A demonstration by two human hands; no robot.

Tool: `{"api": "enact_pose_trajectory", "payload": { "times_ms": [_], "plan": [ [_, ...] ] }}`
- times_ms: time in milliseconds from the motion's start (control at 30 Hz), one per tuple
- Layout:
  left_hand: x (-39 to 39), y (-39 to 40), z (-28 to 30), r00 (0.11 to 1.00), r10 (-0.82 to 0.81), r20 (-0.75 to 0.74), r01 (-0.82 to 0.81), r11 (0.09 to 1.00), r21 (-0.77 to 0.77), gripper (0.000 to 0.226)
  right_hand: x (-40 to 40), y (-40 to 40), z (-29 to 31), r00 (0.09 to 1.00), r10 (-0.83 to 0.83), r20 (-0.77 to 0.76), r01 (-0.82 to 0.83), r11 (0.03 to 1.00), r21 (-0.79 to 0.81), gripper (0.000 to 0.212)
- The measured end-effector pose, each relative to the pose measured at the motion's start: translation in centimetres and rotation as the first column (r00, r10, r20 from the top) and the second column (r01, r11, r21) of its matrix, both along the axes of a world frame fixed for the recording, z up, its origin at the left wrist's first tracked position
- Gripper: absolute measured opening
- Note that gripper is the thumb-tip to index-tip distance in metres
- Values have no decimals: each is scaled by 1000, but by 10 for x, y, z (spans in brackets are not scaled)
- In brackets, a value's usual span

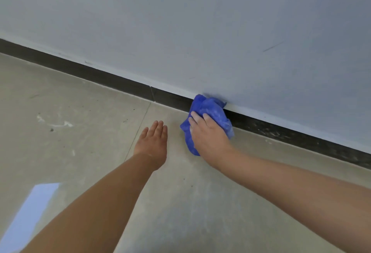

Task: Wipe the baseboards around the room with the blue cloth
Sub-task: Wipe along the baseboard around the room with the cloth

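The right hand (208, 134) presses a crumpled bright blue cloth (210, 110) against the dark, flat baseboard strip (120, 81) where the pale grey wall (180, 21) meets the beige tiled floor (80, 112); its fingers (195, 117) lie spread over the bunched fabric, gripping it. The left hand (153, 142) hovers flat just beside it, fingers extended together, holding nothing. No writing or label shows on anything. The cloth hides the baseboard behind it, and both forearms are cut off at the frame's edge.
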State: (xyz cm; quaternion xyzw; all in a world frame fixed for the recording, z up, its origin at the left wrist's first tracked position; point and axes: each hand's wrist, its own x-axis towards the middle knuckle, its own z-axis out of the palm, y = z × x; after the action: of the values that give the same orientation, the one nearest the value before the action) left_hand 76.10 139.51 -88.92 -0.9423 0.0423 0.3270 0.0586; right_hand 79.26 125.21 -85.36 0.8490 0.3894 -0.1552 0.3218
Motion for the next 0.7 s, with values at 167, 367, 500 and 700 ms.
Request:
{"api": "enact_pose_trajectory", "payload": {
  "times_ms": [167, 367, 500, 700],
  "plan": [
    [-3, 21, -20, 999, 42, 11, -41, 999, -17, 55, 21, 36, -15, 996, -2, 94, 2, 1000, 5, 57],
    [-9, 32, -42, 994, -65, 85, 76, 989, -128, 55, 21, 25, -28, 985, 69, 160, -47, 989, -142, 54],
    [-15, 34, -51, 978, -139, 153, 169, 965, -201, 54, 18, 5, -23, 989, 78, 129, -46, 971, -236, 51],
    [-19, 21, -65, 967, -205, 154, 243, 922, -300, 77, -2, -53, 3, 984, -173, 29, 166, 867, -470, 49]
  ]
}}
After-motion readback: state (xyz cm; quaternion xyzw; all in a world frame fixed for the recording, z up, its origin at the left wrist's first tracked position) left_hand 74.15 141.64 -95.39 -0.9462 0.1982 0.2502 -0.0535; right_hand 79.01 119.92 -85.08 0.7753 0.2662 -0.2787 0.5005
